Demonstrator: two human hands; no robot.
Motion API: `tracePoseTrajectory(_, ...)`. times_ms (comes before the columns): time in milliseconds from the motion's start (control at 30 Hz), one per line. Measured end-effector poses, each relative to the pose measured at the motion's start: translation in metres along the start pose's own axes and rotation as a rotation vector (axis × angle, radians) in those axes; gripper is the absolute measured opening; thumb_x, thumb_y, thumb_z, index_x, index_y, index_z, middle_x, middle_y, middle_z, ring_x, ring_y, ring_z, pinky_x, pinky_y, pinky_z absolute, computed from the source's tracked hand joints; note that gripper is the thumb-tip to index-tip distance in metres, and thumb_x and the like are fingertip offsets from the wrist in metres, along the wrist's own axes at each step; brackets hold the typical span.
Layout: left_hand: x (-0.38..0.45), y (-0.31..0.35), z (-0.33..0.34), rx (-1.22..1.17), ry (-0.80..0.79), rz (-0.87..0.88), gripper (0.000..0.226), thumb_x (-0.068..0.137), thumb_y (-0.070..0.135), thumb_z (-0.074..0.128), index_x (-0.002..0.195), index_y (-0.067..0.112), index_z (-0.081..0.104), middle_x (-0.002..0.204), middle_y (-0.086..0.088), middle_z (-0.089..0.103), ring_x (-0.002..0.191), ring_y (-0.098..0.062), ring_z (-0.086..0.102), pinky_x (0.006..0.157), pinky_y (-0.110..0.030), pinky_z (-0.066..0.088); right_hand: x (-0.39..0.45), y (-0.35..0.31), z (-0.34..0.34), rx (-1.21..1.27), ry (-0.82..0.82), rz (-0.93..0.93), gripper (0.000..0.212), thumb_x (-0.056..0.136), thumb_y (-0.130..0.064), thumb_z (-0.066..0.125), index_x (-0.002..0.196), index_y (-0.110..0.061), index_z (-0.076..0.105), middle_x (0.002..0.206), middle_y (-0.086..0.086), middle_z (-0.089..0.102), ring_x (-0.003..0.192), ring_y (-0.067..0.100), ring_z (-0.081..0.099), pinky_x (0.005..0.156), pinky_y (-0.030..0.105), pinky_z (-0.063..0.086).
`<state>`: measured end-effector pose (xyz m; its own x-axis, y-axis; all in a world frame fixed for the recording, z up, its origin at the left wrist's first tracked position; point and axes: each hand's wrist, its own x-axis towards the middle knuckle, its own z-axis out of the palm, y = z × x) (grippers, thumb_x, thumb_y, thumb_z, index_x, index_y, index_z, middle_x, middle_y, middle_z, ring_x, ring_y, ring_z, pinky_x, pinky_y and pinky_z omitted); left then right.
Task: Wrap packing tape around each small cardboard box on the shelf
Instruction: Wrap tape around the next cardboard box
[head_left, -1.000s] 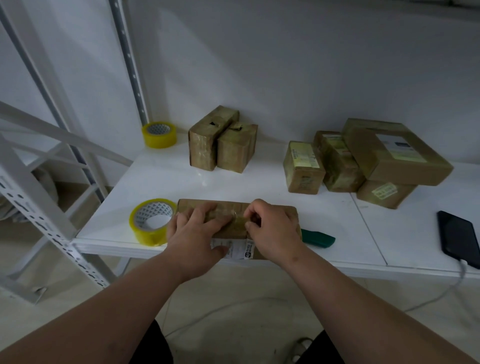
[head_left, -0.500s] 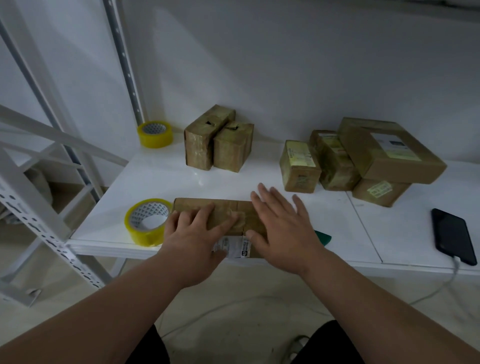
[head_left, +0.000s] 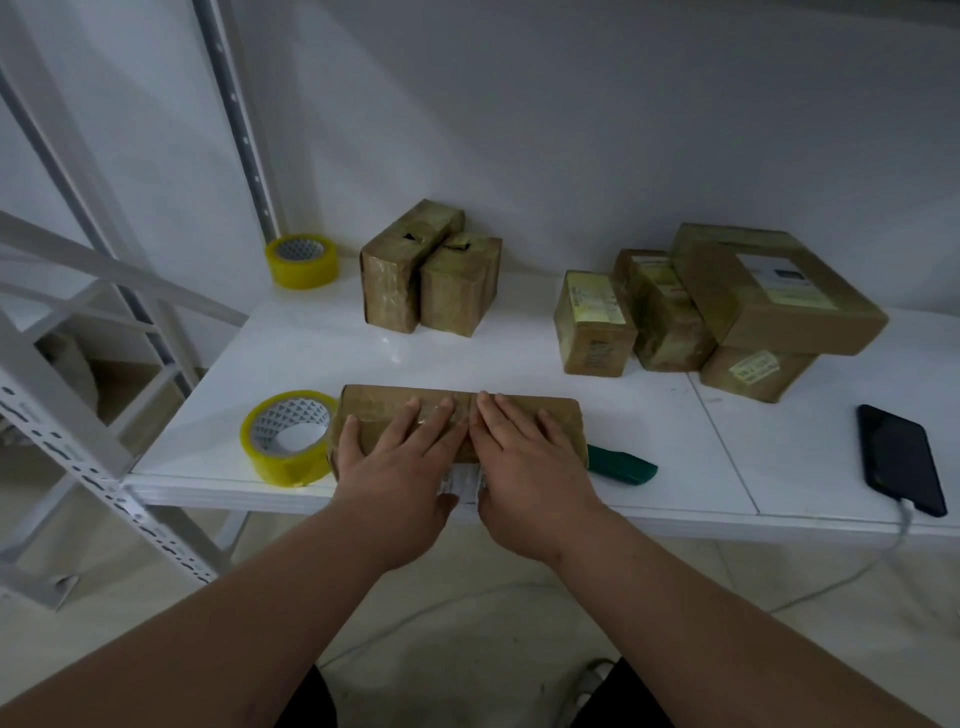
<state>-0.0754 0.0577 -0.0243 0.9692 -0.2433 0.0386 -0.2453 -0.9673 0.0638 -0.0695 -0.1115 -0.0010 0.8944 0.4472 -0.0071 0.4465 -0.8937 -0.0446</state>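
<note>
A long flat cardboard box (head_left: 374, 405) lies along the front edge of the white shelf (head_left: 311, 353). My left hand (head_left: 400, 467) and my right hand (head_left: 524, 462) lie side by side on its top, fingers straight, pressing down on a shiny strip of tape across the middle. A white label shows on the box's front face between my wrists. A yellow tape roll (head_left: 288, 436) stands against the box's left end. A green-handled cutter (head_left: 623, 464) pokes out from the box's right end.
A second yellow tape roll (head_left: 302, 260) sits at the back left by the shelf post. Two taped boxes (head_left: 431, 275) stand at the back centre, and several more boxes (head_left: 727, 306) are piled at the right. A black phone (head_left: 901, 457) on a cable lies far right.
One second ago both hands pinched at the tape on the box top. They have since opened flat and now press side by side on the tape; the right hand slid back toward the left.
</note>
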Motion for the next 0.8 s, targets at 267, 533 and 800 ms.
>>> tracePoseTrajectory(267, 0.005, -0.002, -0.006, -0.040, -0.020, -0.025, 0.065, 0.096, 0.051, 0.039, 0.150, 0.046, 0.003, 0.159, 0.023, -0.010, 0.148, -0.009, -0.010, 0.112, -0.063, -0.004, -0.003, 0.023, -0.012, 0.226, 0.142, 0.061, 0.068, 0.085, -0.037, 0.034, 0.152, -0.023, 0.027, 0.162, -0.002, 0.015, 0.147, 0.012, 0.010, 0.119, 0.039, 0.004)
tracePoseTrajectory(533, 0.010, -0.003, -0.010, -0.006, 0.092, -0.008, 0.058, 0.092, 0.057, 0.041, 0.145, 0.047, 0.019, 0.160, 0.019, 0.006, 0.145, -0.014, 0.011, 0.109, -0.061, 0.013, -0.009, 0.034, -0.003, 0.158, 0.213, -0.010, 0.059, 0.088, -0.047, 0.036, 0.143, -0.027, 0.044, 0.157, -0.002, 0.028, 0.145, 0.020, 0.019, 0.119, 0.042, 0.008)
tracePoseTrajectory(800, 0.018, -0.020, -0.001, 0.013, 0.148, -0.041, 0.089, 0.085, 0.068, 0.039, 0.143, 0.048, -0.025, 0.161, 0.013, -0.012, 0.138, -0.024, 0.012, 0.104, -0.053, 0.020, -0.010, 0.103, 0.027, 0.306, -0.069, 0.613, 0.044, 0.090, -0.021, 0.048, 0.134, -0.019, 0.050, 0.138, 0.009, 0.050, 0.125, 0.030, 0.046, 0.106, 0.043, 0.039)
